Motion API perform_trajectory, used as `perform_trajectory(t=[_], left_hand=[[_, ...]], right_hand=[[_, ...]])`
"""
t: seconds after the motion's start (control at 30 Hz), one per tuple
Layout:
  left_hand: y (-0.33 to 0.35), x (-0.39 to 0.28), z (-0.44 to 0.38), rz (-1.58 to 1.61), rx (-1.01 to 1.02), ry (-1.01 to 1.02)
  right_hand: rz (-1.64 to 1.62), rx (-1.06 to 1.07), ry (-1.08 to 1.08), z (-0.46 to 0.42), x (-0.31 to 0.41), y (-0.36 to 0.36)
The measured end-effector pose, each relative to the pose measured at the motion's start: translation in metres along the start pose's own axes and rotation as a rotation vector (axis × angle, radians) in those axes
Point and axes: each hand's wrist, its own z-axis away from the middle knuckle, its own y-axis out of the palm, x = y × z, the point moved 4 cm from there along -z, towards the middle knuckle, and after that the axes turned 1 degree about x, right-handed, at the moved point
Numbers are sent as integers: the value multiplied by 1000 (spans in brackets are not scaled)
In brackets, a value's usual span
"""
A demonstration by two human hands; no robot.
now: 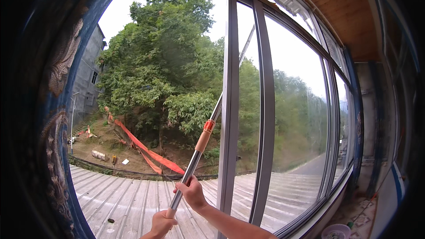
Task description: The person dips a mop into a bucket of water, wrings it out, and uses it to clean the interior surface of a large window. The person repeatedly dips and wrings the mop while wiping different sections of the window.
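A telescopic metal pole (193,164) with an orange locking collar slants up and to the right through the open part of a sliding window. Around its lower grip my left hand (161,222) is closed. Higher up the metal tube, my right hand (192,191) wraps it with the thumb across the front. The pole's thinner upper section passes outside, behind the grey window frame (228,106), and reappears through the glass. Its far end is hidden by the frame. Dirty, hazy glass (295,122) fills the panes to the right.
Below the window outside spreads a corrugated metal roof (132,202). Beyond it are trees (166,56) and a red cloth strip (149,149). A patterned curtain (59,139) hangs at the left. At lower right, a pink basin (336,231) sits on the tiled floor (362,214).
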Motion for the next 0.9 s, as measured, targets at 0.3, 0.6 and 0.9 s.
perform_trajectory(t=[0.3, 0.6, 0.9], left_hand=[[23, -75, 80, 10, 31, -128], [35, -78, 192, 85, -77, -204], [-49, 98, 354, -466, -308, -269]], right_hand=[[-27, 101, 12, 17, 44, -5], [-262, 344, 304, 99, 26, 25], [-959, 646, 819, 156, -30, 110]])
